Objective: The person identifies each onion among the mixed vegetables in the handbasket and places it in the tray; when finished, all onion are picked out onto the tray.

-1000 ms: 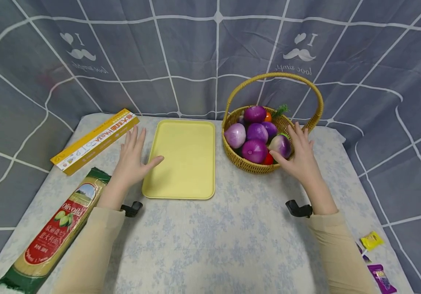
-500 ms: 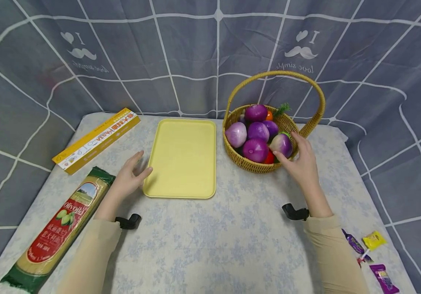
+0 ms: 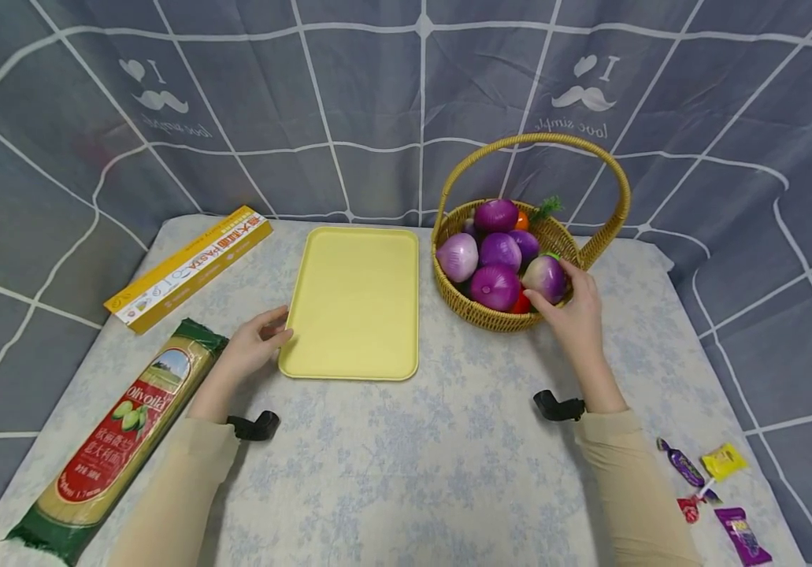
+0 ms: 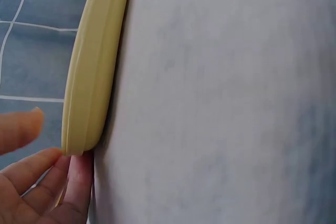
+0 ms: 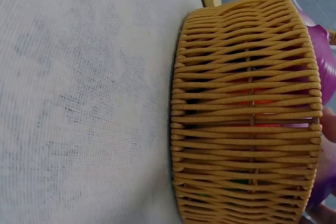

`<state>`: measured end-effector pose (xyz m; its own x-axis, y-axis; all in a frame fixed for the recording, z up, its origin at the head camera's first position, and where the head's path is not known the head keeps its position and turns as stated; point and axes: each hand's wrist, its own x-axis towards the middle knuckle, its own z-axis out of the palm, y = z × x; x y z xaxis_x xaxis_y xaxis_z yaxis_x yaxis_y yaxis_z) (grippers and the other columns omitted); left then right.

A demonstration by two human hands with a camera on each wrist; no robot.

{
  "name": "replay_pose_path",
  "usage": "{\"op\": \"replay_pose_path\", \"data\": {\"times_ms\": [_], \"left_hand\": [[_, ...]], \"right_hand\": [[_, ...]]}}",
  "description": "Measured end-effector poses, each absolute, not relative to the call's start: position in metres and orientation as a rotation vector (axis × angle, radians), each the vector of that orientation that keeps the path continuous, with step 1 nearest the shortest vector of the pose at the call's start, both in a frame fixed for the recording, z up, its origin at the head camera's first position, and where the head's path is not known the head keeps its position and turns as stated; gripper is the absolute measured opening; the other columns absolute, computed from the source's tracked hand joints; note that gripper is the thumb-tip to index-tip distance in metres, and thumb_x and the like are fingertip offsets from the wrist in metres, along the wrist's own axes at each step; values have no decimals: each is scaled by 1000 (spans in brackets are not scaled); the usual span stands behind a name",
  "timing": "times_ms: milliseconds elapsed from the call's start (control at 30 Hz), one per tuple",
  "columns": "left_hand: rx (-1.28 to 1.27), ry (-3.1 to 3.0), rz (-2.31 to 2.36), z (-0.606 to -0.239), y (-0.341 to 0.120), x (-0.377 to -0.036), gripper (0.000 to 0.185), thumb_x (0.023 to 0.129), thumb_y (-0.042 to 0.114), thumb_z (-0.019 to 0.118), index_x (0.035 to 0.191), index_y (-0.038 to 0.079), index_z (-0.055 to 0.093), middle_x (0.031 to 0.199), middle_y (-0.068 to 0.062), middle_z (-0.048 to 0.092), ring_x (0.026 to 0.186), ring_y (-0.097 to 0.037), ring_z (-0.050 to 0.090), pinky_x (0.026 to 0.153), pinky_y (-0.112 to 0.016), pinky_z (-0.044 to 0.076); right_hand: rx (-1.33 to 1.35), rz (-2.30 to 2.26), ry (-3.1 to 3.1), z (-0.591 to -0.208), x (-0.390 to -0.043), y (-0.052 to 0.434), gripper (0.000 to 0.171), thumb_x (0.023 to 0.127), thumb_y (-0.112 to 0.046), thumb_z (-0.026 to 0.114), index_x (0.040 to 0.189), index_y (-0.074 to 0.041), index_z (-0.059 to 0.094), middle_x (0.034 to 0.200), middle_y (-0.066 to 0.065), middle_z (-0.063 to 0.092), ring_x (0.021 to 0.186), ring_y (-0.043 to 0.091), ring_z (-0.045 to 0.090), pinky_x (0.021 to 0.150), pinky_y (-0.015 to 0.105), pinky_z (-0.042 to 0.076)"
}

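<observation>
In the head view my right hand (image 3: 576, 311) reaches over the near right rim of a wicker basket (image 3: 480, 316). Its thumb and fingers pinch a round purple-and-white vegetable (image 3: 544, 279) with a green top, still among the others. In the right wrist view the basket wall (image 5: 247, 108) hides most of the contents, and only parts of the thumb and fingers show. My left hand (image 3: 253, 345) is at the left edge of a yellow tray (image 3: 352, 303). Seen from the left wrist, fingertips (image 4: 55, 153) touch the tray's rim while the thumb stays apart from it.
Several purple onions (image 3: 495, 287) and a red vegetable share the basket, under its tall handle (image 3: 536, 137). On the left lie a pasta box (image 3: 189, 268) and a spaghetti packet (image 3: 118, 441). Wrapped candies (image 3: 742, 535) lie at the lower right. A grey curtain (image 3: 377, 102) hangs behind.
My right hand has closed its thumb and fingers around the purple-and-white vegetable. My left hand has come down from above the tray's left side to touch its edge.
</observation>
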<state>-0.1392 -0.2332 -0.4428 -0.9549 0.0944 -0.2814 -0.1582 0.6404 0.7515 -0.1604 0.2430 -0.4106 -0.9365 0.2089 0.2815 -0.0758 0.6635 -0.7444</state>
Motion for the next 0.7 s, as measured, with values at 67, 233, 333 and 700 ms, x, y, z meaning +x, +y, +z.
{"op": "replay_pose_path", "data": {"times_ms": [67,233,333,700], "left_hand": [[-58,2563,1240,-446,-232,-139,62,102,26,54,155,6,29,151,-23,42,129,-40,48,91,-43,50],[-47,2586,1270,-451,-226,-139,60,100,17,58,153,6,34,145,-21,48,119,-35,55,78,-27,49],[-50,2617,1263,-452,-222,-139,59,98,13,59,152,4,37,143,-22,50,118,-35,57,80,-28,50],[-91,2597,1286,-452,-219,-142,57,98,8,57,152,4,37,142,-24,48,115,-35,54,82,-33,49]], "right_hand": [[-132,1168,-2548,-411,-161,242,72,84,-20,79,144,0,45,137,25,49,127,40,46,108,55,38],[-214,1195,-2556,-413,-164,241,73,86,-24,78,146,-5,43,143,22,49,132,39,46,110,54,39],[-236,1193,-2540,-414,-165,240,71,86,-26,77,146,-5,44,144,21,50,133,38,48,109,54,40],[-241,1200,-2455,-402,-158,234,69,84,-29,78,143,-7,49,141,19,55,130,36,52,108,51,42]]}}
